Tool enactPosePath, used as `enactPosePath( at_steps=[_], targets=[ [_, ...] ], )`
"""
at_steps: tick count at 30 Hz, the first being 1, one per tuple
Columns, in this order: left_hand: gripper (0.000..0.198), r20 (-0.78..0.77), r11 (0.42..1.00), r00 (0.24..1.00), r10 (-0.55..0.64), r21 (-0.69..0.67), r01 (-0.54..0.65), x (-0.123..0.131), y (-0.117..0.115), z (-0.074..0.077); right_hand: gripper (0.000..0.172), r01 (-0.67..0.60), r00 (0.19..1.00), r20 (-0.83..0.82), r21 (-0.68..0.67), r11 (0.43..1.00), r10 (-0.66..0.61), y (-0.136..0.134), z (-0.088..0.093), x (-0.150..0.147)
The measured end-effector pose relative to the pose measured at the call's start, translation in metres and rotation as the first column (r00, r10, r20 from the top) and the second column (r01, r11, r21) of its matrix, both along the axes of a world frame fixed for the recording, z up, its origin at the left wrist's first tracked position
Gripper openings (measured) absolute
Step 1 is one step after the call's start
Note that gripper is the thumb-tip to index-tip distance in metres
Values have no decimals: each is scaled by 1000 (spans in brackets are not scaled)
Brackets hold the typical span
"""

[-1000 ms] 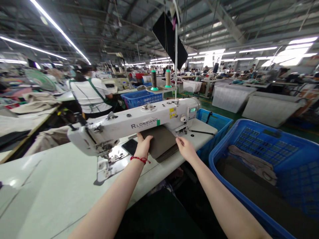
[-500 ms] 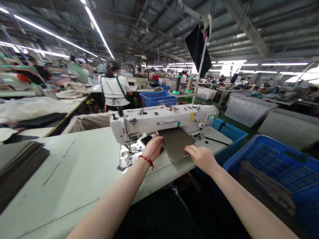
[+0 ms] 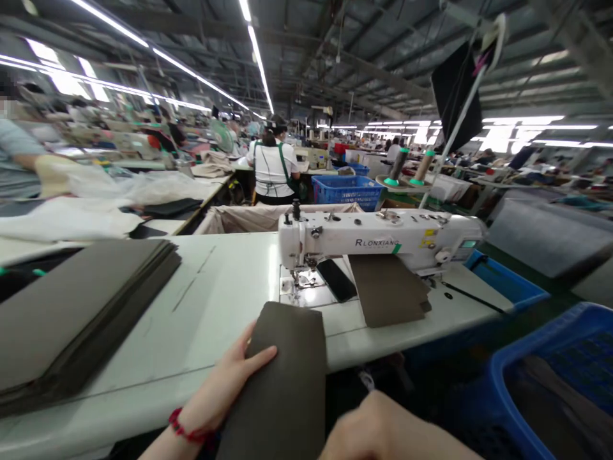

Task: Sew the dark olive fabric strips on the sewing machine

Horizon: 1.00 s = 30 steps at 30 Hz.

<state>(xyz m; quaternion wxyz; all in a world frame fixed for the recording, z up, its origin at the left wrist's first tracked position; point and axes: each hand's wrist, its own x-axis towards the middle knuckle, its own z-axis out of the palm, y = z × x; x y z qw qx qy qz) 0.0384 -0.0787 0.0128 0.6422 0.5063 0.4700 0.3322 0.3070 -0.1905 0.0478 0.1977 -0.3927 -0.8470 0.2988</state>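
Running lengthwise from near to far, a grey-brown panel hangs over the front edge of the white tabletop, its rounded far end just short of the needle area, in line with it or slightly right. Whether that far end rests on the tabletop or is lifted, one cannot tell. The left hand pinches the panel's left edge, thumb on top and fingers beneath, so most of the panel lies to the right of that grip. This hand is the nearer one to the needle area. The right hand is at the near right, blurred, beside the panel's right edge; whether it grips anything cannot be told.

Beyond, a dark phone lies right of the needle area, then a smaller pile of like panels sits partly under the arm of the sewing machine. A large stack fills the left of the tabletop.

Half a second earlier, both hands were at the smaller pile; now they are nearer the person, and the view has swung left.
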Motion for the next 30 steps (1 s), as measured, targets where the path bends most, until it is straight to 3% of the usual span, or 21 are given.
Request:
enactPosePath(
  at_steps=[1, 2, 3, 4, 6, 8, 10, 13, 18, 22, 30],
  targets=[
    [81, -150, 984, 983, 103, 157, -80, -15, 1, -5, 26, 6, 1000, -29, -7, 1000, -6, 19, 1, -4],
    [84, -291, 929, 928, 231, 349, -122, -28, 4, -10, 27, 47, 998, -50, -3, 999, -47, 39, 0, -9],
    [84, -405, 839, 845, 349, 536, -89, -37, 8, -15, 29, 101, 994, -52, 27, 995, -99, 60, -1, -15],
    [79, -490, 736, 760, 426, 677, 24, -43, 11, -18, 32, 164, 986, -30, 77, 983, -162, 82, -4, -21],
    [62, -648, 573, 637, 417, 732, 369, -48, 16, -21, 44, 217, 970, 69, 181, 959, -232, 120, -14, -35],
    [53, -795, 489, 532, 293, 602, 631, -48, 18, -21, 52, 209, 950, 179, 249, 946, -257, 148, -25, -48],
    [54, -863, 479, 453, 222, 501, 721, -48, 20, -18, 55, 207, 925, 257, 276, 939, -280, 166, -34, -56],
    [57, -873, 512, 423, 242, 485, 709, -50, 28, -15, 56, 253, 896, 293, 282, 926, -334, 175, -43, -57],
    [58, -856, 535, 449, 257, 513, 671, -46, 57, -15, 57, 342, 875, 244, 299, 891, -418, 175, -50, -50],
    [55, -838, 515, 501, 214, 533, 672, -34, 80, -12, 54, 360, 878, 217, 286, 888, -426, 175, -54, -50],
    [57, -842, 544, 496, 211, 523, 656, -24, 87, -14, 56, 358, 875, 240, 266, 895, -421, 179, -59, -51]
  ],
)
